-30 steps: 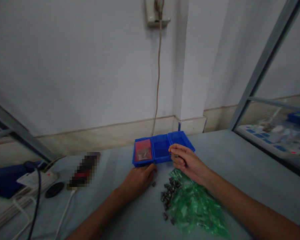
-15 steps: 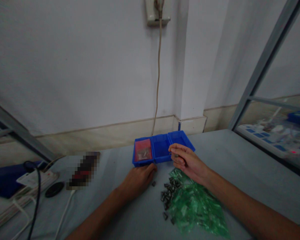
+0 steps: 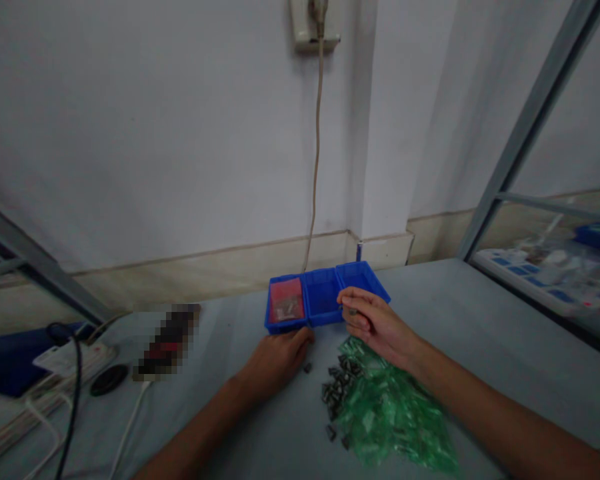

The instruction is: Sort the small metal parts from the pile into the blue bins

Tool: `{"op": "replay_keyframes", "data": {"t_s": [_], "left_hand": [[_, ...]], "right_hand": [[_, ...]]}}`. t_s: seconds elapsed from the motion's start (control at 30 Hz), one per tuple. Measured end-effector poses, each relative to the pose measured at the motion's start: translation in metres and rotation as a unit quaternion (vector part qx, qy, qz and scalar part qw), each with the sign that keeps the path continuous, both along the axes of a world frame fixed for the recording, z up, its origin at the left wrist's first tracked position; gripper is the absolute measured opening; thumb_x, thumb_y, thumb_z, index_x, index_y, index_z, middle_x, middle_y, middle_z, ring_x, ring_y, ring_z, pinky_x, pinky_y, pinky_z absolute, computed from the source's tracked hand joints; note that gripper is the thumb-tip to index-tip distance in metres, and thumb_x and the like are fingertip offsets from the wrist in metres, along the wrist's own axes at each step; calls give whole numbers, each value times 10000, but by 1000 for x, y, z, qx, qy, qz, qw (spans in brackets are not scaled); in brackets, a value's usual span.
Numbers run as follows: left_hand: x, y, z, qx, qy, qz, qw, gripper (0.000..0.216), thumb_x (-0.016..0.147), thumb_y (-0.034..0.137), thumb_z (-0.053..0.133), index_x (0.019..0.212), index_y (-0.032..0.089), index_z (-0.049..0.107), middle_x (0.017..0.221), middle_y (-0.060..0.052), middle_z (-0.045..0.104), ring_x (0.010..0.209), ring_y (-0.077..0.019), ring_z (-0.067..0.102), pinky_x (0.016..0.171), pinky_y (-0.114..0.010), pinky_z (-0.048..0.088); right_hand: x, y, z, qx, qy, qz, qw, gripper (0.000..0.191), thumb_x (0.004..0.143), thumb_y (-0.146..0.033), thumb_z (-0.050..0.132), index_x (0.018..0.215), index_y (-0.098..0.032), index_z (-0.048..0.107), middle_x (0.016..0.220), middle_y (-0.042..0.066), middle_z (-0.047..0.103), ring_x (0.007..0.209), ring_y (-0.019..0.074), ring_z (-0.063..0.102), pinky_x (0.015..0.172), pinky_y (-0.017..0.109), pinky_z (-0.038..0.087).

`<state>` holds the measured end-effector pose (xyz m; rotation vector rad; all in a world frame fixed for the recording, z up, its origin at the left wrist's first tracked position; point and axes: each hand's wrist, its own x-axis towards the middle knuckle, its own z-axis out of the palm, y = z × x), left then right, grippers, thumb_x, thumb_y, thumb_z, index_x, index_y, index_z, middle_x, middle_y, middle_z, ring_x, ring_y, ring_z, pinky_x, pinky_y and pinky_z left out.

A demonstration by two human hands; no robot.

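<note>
While nothing has shifted in the last second, the right hand (image 3: 375, 325) keeps its grip pinched on what looks like a small dark part (image 3: 353, 311) at the blue tray (image 3: 323, 298); the left hand (image 3: 279, 357) stays flat and empty on the tabletop (image 3: 455, 313).

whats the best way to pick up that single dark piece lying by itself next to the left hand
Pinch the lone dark piece across its sides with thumb and forefinger tips, coming straight down from above. It is tiny and lies low on the table, apart from the pile, so nothing crowds it. The left hand is nearest.
</note>
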<state>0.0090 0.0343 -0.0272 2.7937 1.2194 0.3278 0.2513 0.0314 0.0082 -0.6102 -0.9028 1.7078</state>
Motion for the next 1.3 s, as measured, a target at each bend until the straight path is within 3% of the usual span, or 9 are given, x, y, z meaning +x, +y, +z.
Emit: {"op": "replay_keyframes", "data": {"t_s": [1.3], "left_hand": [[-1,0,0,-9,-13,-6,1000,186,1055,248,404,1149,239,565,1010,-34,738,845,-188,708,717,-263,517]], "right_hand": [[0,0,0,1,-6,3,1000,211,814,-289,805,919,-150,686,536,-96,372,454,44,205,410,183,180]]}}
